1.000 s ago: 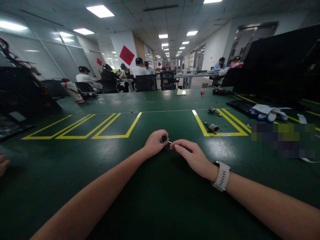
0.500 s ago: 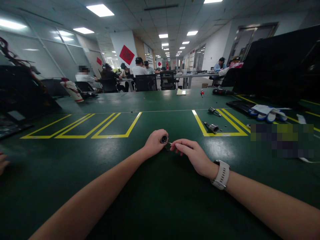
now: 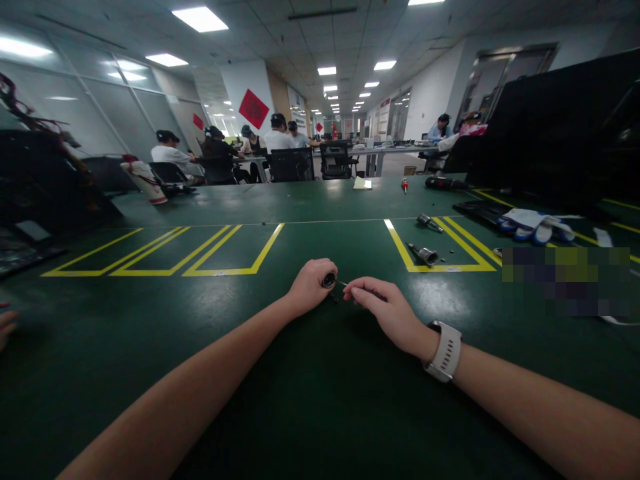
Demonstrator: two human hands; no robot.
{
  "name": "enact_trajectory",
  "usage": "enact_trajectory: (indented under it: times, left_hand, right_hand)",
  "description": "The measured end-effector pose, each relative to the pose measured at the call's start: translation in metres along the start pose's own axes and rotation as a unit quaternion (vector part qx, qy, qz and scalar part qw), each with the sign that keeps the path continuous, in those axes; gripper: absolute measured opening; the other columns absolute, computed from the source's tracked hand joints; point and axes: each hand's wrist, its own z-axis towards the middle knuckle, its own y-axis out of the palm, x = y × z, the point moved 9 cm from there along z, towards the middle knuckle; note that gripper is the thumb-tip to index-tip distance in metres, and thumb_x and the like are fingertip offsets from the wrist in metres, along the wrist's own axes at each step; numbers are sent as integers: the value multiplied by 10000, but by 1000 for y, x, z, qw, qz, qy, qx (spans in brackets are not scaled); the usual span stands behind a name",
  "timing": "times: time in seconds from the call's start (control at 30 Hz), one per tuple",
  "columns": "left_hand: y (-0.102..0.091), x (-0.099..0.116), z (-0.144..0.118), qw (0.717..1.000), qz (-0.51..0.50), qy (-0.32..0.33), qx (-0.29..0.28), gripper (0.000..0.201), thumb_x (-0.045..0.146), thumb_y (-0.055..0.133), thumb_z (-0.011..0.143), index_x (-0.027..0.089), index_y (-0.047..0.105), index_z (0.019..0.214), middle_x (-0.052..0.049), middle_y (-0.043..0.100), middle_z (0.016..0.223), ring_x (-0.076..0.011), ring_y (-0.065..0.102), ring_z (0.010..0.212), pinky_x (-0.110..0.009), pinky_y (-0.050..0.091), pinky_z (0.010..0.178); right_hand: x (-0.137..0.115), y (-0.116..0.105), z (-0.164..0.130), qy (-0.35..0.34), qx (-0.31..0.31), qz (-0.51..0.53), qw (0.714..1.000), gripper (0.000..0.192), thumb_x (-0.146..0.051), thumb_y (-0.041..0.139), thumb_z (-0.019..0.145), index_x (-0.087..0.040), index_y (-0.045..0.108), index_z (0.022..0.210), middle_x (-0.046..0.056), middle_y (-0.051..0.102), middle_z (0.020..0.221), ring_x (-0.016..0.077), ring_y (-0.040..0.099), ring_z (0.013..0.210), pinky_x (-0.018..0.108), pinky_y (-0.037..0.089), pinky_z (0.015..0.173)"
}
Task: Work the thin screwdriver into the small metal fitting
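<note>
My left hand (image 3: pixel 309 287) rests on the green table (image 3: pixel 300 393) and is closed around a small round black part (image 3: pixel 329 280), whose open end faces my other hand. My right hand (image 3: pixel 387 310), with a white watch (image 3: pixel 443 351) on its wrist, pinches a thin dark tool (image 3: pixel 367 291). The tool's metal tip touches the round part. A small dark bit (image 3: pixel 335 298) lies on the table just below the two hands.
Yellow tape outlines (image 3: pixel 200 253) mark the table. Metal parts (image 3: pixel 425 254) lie at the right, with white and blue gloves (image 3: pixel 535 225) beyond. A red-handled screwdriver (image 3: pixel 405 185) and a yellow note (image 3: pixel 363 183) lie farther back. A black monitor (image 3: pixel 555 127) stands at the right. Several people sit at far desks.
My right hand shifted slightly, lifting and settling again while keeping the tool's tip at the round part. My left hand stayed nearly still.
</note>
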Motion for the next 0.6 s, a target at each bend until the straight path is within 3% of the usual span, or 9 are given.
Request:
enact_trajectory:
  times: [0.17, 0.27, 0.37, 0.47, 0.6]
  left_hand:
    - [0, 0, 0, 999, -38, -2, -1, 71, 116, 531, 720, 166, 505, 677, 16, 506, 663, -123, 496, 644, -246, 384, 615]
    - [0, 1, 1, 999, -54, -4, 0, 80, 114, 530, 720, 165, 500, 666, 19, 496, 652, -118, 487, 628, -238, 380, 596]
    - [0, 0, 1, 999, -49, -7, 2, 80, 116, 532, 722, 166, 501, 668, 17, 501, 655, -120, 489, 629, -240, 381, 597]
    - [0, 1, 1, 1000, -27, -3, -5, 74, 115, 529, 726, 167, 503, 679, 13, 518, 669, -128, 502, 650, -251, 386, 619]
    - [2, 6, 0, 1000, 10, 11, -23, 77, 96, 543, 706, 165, 513, 691, 6, 533, 680, -140, 509, 667, -270, 384, 650]
  right_hand:
    - [25, -7, 5, 100, 27, 200, 974, 179, -277, 517, 797, -171, 658, 827, 48, 650, 821, 161, 534, 729, 310, 383, 651]
    - [30, -7, 5, 118, 28, 245, 962, 180, -287, 525, 788, -170, 657, 822, 50, 650, 815, 154, 525, 706, 305, 383, 644]
    - [24, -9, 4, 95, 38, 195, 975, 194, -296, 499, 810, -177, 651, 829, 49, 647, 828, 160, 530, 722, 308, 392, 649]
    - [5, -6, 0, 31, 29, 63, 997, 182, -272, 487, 828, -192, 650, 837, 40, 639, 839, 171, 545, 770, 321, 405, 694]
    - [-7, 1, -2, -7, 6, -24, 1000, 162, -234, 498, 816, -196, 655, 794, 34, 631, 814, 171, 550, 773, 322, 400, 711]
